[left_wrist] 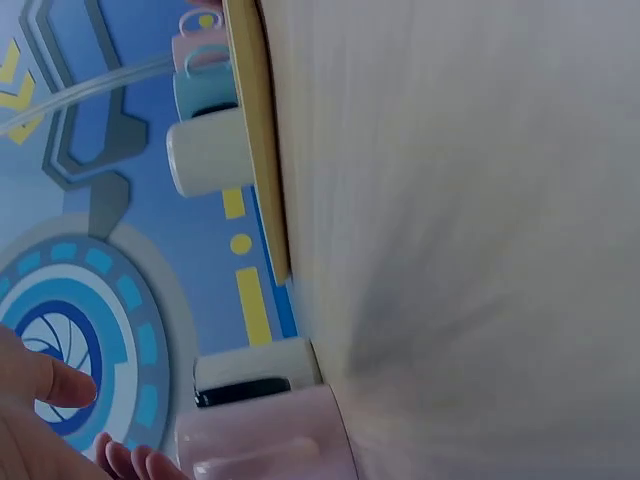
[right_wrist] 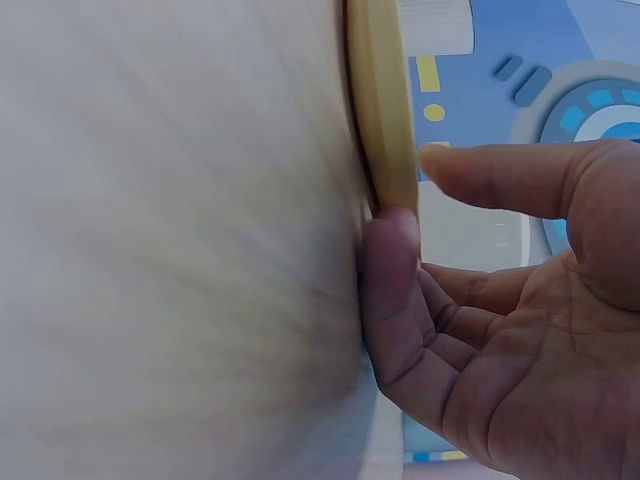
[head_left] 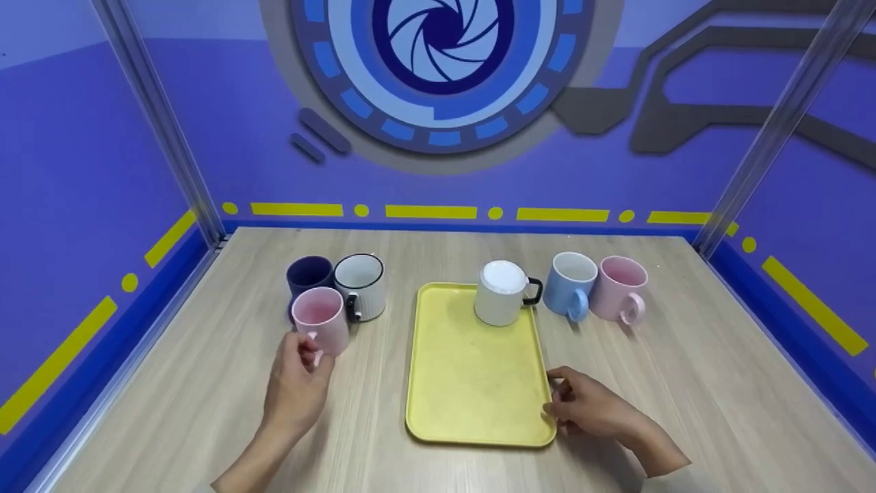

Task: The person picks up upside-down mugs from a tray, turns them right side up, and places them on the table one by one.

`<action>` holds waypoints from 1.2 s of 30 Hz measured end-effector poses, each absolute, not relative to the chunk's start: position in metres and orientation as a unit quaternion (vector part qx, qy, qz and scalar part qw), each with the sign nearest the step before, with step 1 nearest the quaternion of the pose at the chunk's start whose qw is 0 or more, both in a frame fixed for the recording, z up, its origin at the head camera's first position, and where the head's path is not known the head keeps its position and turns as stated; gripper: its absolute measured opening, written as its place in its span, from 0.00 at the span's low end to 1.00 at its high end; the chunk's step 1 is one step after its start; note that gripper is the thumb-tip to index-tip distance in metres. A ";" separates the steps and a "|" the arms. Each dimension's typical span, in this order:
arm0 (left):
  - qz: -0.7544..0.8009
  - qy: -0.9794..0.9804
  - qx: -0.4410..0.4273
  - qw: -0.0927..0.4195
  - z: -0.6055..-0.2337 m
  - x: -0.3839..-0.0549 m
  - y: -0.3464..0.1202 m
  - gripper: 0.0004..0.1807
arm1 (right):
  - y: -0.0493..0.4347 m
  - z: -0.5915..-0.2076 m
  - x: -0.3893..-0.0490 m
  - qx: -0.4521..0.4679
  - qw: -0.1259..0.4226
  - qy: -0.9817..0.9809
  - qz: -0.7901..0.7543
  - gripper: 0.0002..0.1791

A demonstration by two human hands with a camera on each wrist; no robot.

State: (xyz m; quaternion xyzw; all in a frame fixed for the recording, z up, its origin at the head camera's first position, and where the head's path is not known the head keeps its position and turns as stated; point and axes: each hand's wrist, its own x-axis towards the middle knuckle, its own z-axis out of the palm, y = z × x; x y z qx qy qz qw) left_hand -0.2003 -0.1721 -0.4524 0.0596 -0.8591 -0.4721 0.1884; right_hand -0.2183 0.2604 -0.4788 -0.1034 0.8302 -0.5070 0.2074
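Note:
A pink mug (head_left: 325, 322) stands upright at the left, its handle toward me. My left hand (head_left: 298, 383) is at that handle, and in the left wrist view its thumb (left_wrist: 68, 384) is extended, apart from the mug. Behind the pink mug are a dark blue mug (head_left: 308, 270), partly hidden, and a white mug with a black rim and handle (head_left: 363, 287). My right hand (head_left: 592, 407) pinches the right edge of the yellow tray (head_left: 472, 383), thumb over the rim and fingers at the side. A white mug with a black handle (head_left: 499, 301) stands bottom up on the tray's far right corner.
Right of the tray's far end stand a light blue mug (head_left: 571, 284) and a second pink mug (head_left: 616, 291), side by side. The wooden table (head_left: 369, 424) is bounded by blue panels (head_left: 445, 185) at the back and sides, with metal posts at the corners.

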 end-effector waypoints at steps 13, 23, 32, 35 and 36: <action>-0.520 -0.848 -0.051 0.090 -0.459 -0.194 -0.135 0.05 | 0.267 -0.473 -0.218 -0.097 0.220 0.804 -0.543 0.36; -0.521 -0.845 -0.116 0.040 -0.459 -0.213 -0.107 0.11 | 0.264 -0.464 -0.231 -0.070 0.137 0.824 -0.546 0.33; -0.547 -0.825 -0.142 -0.023 -0.460 -0.243 -0.080 0.19 | 0.255 -0.464 -0.248 -0.028 0.083 0.828 -0.553 0.33; -0.548 -0.825 -0.138 -0.034 -0.461 -0.252 -0.072 0.19 | 0.255 -0.465 -0.252 -0.019 0.088 0.825 -0.558 0.33; -0.548 -0.824 -0.137 -0.037 -0.461 -0.255 -0.070 0.19 | 0.255 -0.466 -0.254 -0.017 0.089 0.824 -0.560 0.33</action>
